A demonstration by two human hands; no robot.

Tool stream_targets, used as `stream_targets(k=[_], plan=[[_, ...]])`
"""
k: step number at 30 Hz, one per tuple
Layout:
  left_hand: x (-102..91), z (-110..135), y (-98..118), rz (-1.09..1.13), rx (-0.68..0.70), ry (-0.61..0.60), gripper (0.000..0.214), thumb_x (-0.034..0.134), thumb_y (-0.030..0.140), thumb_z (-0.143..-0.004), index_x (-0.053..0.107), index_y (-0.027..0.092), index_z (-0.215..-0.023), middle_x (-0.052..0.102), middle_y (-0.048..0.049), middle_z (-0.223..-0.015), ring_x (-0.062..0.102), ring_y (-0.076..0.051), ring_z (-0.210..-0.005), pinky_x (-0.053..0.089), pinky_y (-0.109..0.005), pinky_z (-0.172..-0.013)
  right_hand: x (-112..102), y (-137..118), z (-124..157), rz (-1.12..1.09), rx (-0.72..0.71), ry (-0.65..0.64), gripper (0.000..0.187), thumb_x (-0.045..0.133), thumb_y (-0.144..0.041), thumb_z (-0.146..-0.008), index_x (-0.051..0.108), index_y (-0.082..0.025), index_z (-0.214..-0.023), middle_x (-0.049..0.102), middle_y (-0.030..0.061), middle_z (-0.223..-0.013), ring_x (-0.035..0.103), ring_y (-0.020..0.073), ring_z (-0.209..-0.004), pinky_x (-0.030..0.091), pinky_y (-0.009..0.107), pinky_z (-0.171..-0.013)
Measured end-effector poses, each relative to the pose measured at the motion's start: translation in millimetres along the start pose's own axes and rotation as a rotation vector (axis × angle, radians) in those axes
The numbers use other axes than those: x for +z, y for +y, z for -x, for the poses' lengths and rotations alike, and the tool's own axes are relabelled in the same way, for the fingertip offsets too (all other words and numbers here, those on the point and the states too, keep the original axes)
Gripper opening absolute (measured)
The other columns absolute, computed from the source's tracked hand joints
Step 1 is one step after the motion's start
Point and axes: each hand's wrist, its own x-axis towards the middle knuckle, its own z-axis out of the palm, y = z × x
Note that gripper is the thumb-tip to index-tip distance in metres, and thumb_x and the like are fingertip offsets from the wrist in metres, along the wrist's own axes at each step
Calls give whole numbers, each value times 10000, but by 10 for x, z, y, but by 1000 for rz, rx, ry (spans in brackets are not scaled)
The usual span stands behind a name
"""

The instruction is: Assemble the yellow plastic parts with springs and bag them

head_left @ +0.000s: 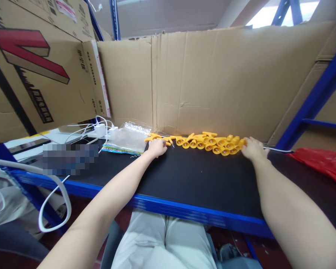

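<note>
A row of yellow bell-shaped pieces (217,149) lies on the black shelf top, stacked in places, with their round open ends toward me. Yellow T-shaped corkscrew handles (210,133) rest behind and to the left of them, and a metal spiral (173,144) shows near my left hand. My left hand (157,147) is closed over the handles at the left end; its fingertips are partly hidden. At the right end of the row, my right hand (253,148) has its thumb and fingers closed on the outermost bell-shaped piece.
Clear plastic bags (128,136) lie left of my left hand, beside white chargers (100,130) and cables. A red plastic bag (319,162) is at the far right. Cardboard (212,82) walls the back, and a blue rail (184,211) edges the front.
</note>
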Motion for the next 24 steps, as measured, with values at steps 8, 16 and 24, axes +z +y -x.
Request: stream_targets(k=[8, 16, 24], plan=[[-77, 44, 59, 40, -9, 1, 220, 485, 267, -735, 676, 232, -839, 695, -43, -904, 607, -254, -953, 418, -395, -864, -62, -5, -62, 114, -58, -118, 495, 315, -225, -864, 408, -238, -1349, 305, 16, -1471, 252, 230, -1329, 212, 520, -1061], [-81, 30, 54, 59, -18, 53, 305, 385, 205, -816, 626, 222, -1003, 675, -69, -1017, 585, -263, -1017, 408, -429, -885, -35, 29, -55, 91, -76, -59, 552, 350, -228, -853, 315, -227, -1404, 276, 48, -1484, 237, 250, -1325, 252, 534, -1026], [-76, 30, 44, 59, 40, 81, 382, 449, 86, -775, 553, 241, -1109, 665, -31, -1049, 561, -219, -1048, 369, -378, -911, -78, -70, -121, 121, -86, -60, 390, 410, -218, -840, 509, -122, -1205, 478, 194, -1289, 327, 280, -1246, 199, 539, -996]])
